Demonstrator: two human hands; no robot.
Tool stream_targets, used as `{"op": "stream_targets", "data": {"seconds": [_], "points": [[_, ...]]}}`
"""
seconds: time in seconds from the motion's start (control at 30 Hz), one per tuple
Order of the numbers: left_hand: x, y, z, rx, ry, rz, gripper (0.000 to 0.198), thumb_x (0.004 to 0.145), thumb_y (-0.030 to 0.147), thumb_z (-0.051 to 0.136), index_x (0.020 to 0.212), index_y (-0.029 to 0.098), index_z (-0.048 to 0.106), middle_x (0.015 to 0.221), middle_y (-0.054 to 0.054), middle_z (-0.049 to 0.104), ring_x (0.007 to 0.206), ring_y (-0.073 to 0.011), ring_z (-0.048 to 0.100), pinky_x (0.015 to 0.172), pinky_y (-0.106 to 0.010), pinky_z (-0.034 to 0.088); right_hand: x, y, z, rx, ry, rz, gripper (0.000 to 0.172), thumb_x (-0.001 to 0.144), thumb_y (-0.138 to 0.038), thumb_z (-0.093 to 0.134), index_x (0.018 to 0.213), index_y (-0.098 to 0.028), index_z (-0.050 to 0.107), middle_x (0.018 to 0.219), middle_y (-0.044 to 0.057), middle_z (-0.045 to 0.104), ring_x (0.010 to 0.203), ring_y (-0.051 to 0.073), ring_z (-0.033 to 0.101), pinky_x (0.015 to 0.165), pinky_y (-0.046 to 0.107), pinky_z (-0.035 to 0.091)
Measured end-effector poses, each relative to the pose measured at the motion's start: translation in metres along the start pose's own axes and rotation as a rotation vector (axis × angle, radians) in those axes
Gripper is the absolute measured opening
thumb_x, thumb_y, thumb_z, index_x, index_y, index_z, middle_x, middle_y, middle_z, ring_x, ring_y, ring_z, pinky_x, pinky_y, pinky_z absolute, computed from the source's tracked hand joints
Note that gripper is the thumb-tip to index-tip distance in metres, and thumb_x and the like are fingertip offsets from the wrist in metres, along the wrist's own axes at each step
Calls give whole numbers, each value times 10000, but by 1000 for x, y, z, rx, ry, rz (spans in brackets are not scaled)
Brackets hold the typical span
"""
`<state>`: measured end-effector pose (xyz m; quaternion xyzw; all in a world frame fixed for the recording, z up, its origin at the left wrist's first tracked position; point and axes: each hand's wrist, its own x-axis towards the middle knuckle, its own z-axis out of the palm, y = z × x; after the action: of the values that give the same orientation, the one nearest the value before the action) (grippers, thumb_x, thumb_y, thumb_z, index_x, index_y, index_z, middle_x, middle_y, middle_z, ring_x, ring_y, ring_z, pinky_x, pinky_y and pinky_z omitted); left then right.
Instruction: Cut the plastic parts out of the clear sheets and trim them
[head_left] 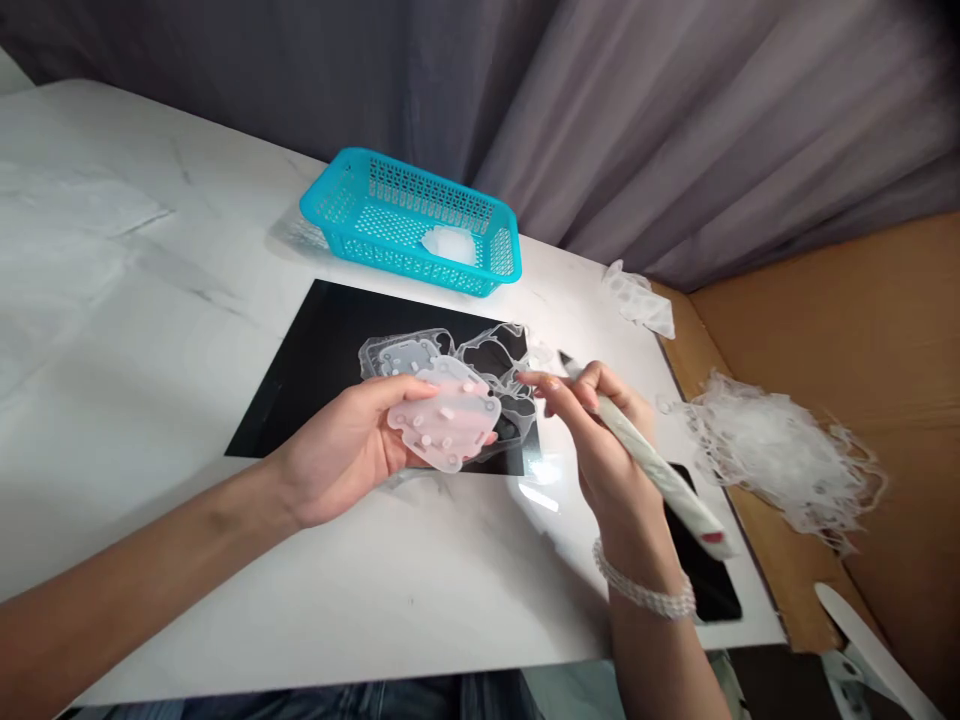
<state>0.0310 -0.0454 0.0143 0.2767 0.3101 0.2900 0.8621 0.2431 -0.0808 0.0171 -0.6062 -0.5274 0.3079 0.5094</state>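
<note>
Your left hand point(345, 450) grips a translucent pink pegged silicone piece point(442, 420), thumb on top, over a black sheet point(300, 380) on the marble-patterned tabletop point(112, 300). Your right hand point(600, 440), just beside it, pinches a white-handled pointed pick point(652, 465). Under the piece lie clear film point(487, 350) and a grey pegged piece point(405, 355). Beyond stands a teal plastic basket point(375, 215); rightward, stringy clear trimmings point(780, 450) rest on cardboard point(825, 300).

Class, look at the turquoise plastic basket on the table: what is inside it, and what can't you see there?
A crumpled, translucent white piece lies inside the turquoise perforated plastic basket; the floor beneath it is hidden.
</note>
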Motion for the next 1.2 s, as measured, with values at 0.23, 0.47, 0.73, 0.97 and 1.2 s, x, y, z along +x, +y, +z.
{"op": "stream_targets", "data": {"seconds": [0.23,0.47,0.73,0.97,1.2], "points": [[-5,1,1,63,-48,-34,468,937,331,380,1251,100,639,1189,-158,731,1050,-305,720,949,-435,569,-10,-5,12,330,-345,264,468,810,-251,741,689,-248,289,686,-27,646,645,150,615,645,310,497],[-7,2,3,29,-78,-52,451,938,297,357,1183,114,688,1148,-134,749,1071,-315,712,951,-448,570,-11,-6,10,404,-290,322,466,762,-180,776,663,-233,323,633,-48,624,585,113,556,582,256,451],[-8,3,3,-7,-66,-68,444,925,287,363,1111,108,725,1115,-145,756,1059,-331,711,954,-488,555,-10,-5,10,411,-275,331,462,741,-182,784,644,-235,335,586,-59,593,555,120,551,557,253,435],[-10,3,5,-85,-88,-84,424,944,259,375,1126,69,707,1094,-159,759,1012,-289,722,919,-431,574,-10,-3,9,512,-291,357,462,768,-142,778,627,-231,347,549,-72,520,550,103,503,546,228,420],[-9,0,3,-147,-31,-119,422,921,270,443,1193,21,647,1150,-207,729,1050,-303,704,955,-449,549,-8,-2,8,566,-259,366,452,787,-126,779,632,-219,364,589,-59,598,594,92,556,586,209,438]]}}
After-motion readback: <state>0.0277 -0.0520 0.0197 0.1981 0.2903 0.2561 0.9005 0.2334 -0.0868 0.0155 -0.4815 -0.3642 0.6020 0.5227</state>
